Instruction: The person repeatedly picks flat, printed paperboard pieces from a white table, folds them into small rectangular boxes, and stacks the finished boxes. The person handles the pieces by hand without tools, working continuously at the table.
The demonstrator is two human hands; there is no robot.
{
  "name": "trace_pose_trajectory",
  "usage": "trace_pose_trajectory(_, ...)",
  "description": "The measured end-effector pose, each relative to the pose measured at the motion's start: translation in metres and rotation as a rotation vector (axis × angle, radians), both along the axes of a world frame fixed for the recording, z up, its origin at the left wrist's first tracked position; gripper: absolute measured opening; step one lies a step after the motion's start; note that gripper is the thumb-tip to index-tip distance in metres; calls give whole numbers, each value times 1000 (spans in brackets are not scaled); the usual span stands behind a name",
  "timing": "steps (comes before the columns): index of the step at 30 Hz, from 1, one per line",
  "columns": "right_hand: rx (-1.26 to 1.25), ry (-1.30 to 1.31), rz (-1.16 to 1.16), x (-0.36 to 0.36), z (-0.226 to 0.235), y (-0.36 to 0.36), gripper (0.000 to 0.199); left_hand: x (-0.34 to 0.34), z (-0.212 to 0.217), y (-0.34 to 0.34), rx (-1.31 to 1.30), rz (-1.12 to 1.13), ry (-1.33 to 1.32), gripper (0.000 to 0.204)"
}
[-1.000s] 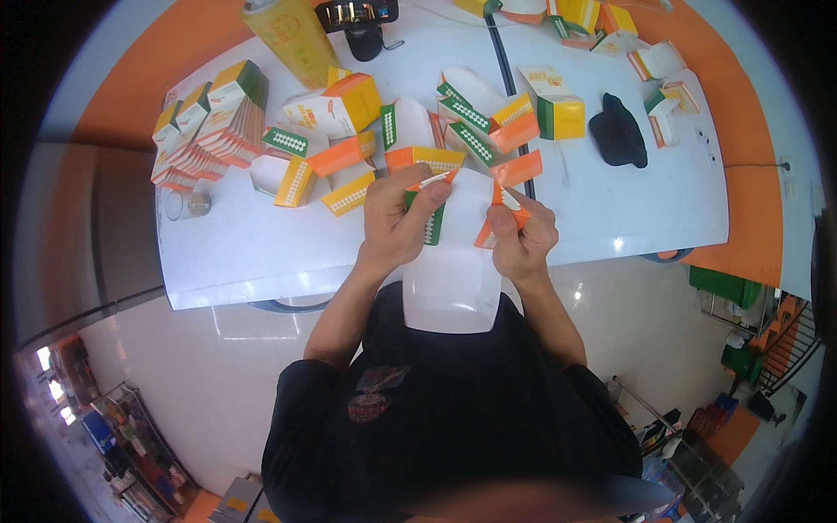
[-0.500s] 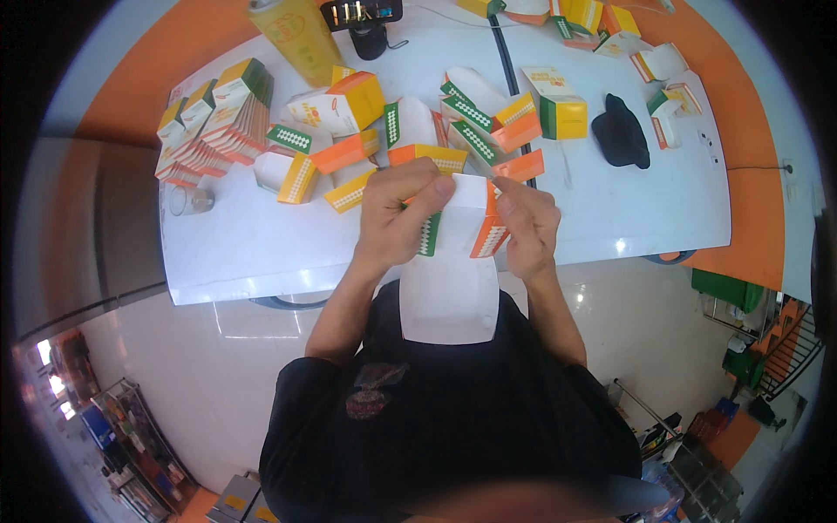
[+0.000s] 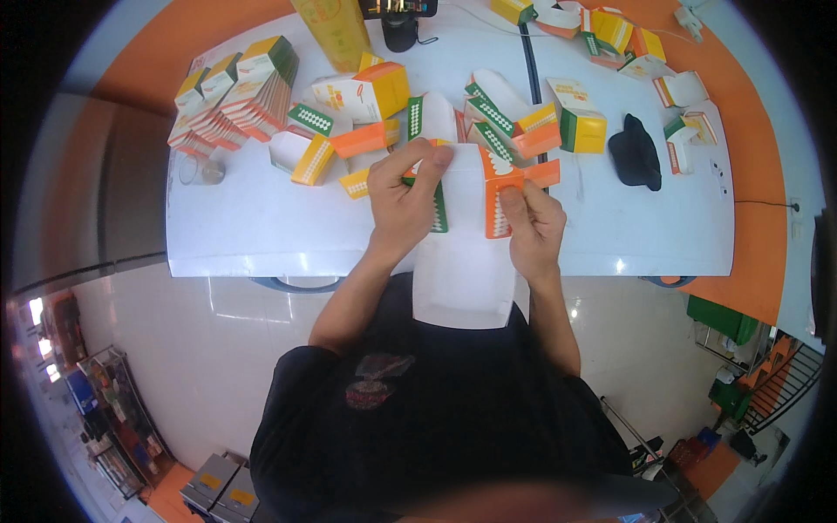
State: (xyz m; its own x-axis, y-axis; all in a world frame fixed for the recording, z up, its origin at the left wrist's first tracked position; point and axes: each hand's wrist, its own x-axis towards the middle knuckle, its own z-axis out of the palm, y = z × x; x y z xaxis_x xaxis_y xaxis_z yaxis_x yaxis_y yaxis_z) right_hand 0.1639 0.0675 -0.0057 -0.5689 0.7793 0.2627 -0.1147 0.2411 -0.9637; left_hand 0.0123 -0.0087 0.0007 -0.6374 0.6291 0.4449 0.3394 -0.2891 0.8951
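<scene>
Head view: left hand (image 3: 405, 192) (curled, farther forward) and right hand (image 3: 536, 228) on carton (image 3: 462, 235).

black cap (image 3: 635, 154), clear cup (image 3: 207, 171) and tall yellow container (image 3: 335, 33) on the white table (image 3: 261, 235)

Box (image 3: 460, 205) ctr front, carton stacks (image 3: 257, 100) L (on tbl (image 3: 288, 231))

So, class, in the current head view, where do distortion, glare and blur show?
Head view, distortion: the table bows along its right side; head view, glare: bright spots on the floor; head view, blur: the bottom centre is smeared, the held box clearer.
</scene>
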Motion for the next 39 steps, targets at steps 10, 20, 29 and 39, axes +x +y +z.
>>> trace_pose_trajectory(10,131,-112,20,19,-15,31,20,-13,-46,-24,-623,-474,-133,27)
trace_pose_trajectory(20,186,-600,-747,65,-143,311,76,-150,-58,-61,-596,232,-435,56)
trace_pose_trajectory(29,-221,-516,-270,89,-165,320,72,-154,-72,-86,-506,337,-417,77)
trace_pose_trajectory(39,659,-828,28,82,-81,237,53,-131,-84,-87,-581,465,-271,77)
